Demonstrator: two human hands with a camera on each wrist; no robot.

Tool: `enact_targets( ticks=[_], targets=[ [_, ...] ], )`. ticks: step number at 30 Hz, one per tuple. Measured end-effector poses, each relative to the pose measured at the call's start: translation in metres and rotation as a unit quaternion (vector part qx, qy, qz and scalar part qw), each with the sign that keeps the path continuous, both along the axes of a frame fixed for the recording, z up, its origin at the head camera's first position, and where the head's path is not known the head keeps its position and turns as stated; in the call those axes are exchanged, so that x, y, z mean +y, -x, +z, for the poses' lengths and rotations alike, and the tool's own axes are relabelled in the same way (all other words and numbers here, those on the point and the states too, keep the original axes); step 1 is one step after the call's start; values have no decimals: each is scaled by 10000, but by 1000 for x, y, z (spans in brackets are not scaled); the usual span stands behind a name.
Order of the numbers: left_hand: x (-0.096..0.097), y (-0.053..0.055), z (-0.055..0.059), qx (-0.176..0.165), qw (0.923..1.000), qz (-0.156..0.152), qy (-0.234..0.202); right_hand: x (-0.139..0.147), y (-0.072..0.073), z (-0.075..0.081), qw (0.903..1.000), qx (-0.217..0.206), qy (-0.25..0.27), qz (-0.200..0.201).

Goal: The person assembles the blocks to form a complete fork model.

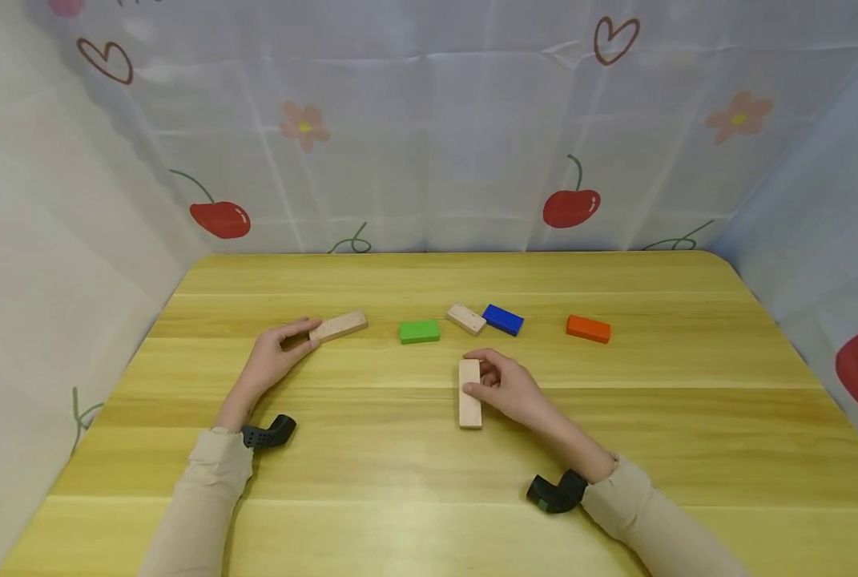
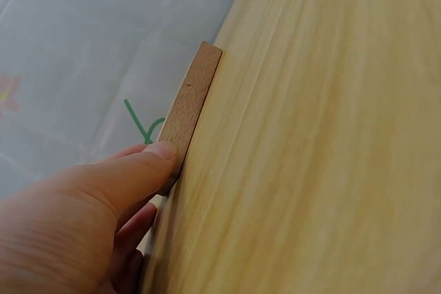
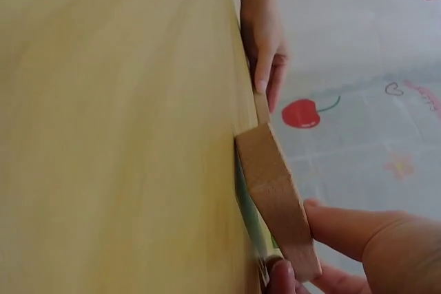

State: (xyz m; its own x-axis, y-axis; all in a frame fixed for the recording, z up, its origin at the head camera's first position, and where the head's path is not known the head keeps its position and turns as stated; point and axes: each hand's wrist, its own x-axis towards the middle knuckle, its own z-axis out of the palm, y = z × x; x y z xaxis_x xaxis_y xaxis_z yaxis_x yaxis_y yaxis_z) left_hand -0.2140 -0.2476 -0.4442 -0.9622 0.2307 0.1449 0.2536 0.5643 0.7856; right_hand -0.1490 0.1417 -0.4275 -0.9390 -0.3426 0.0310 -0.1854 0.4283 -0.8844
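At the left, my left hand (image 1: 271, 356) pinches the near end of a plain wooden block (image 1: 344, 324) between thumb and fingers. The block lies aslant along the tabletop, its far end pointing right; the left wrist view shows the thumb on its side (image 2: 189, 101). Near the middle, my right hand (image 1: 509, 391) grips a second plain wooden block (image 1: 470, 413) from its right side, with the thumb across its top. That block's length runs toward me. In the right wrist view it sits tilted close over the table, with a gap showing under part of it (image 3: 275, 194).
Beyond the hands lie a green block (image 1: 419, 332), a shorter-looking plain wooden block (image 1: 466, 319) beside a blue block (image 1: 503, 320), and an orange-red block (image 1: 589, 328) farther right. A printed curtain (image 1: 429, 144) stands behind the wooden table (image 1: 400, 481). Black wrist cameras (image 1: 273, 433) are worn on both wrists.
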Motion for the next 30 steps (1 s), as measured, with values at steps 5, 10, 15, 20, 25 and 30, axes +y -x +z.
enact_targets(
  ticks=[5,10,15,20,25,30],
  targets=[
    [-2,0,2,85,10000,34,-5,-5,3,1,9986,428,-318,-42],
    [-2,-2,1,215,9998,7,22,-5,6,1,9956,693,-638,24],
    [-1,-3,-1,156,9999,1,10,-4,3,-2,9950,741,-665,-69],
    [-1,-6,-3,151,9999,32,42,2,-4,-9,9963,815,-270,-91],
    [0,-6,-3,288,9995,55,83,16,-17,-13,9959,833,263,232],
    [1,-5,-1,395,9991,159,46,22,-29,-14,9874,1211,-399,939]
  ],
)
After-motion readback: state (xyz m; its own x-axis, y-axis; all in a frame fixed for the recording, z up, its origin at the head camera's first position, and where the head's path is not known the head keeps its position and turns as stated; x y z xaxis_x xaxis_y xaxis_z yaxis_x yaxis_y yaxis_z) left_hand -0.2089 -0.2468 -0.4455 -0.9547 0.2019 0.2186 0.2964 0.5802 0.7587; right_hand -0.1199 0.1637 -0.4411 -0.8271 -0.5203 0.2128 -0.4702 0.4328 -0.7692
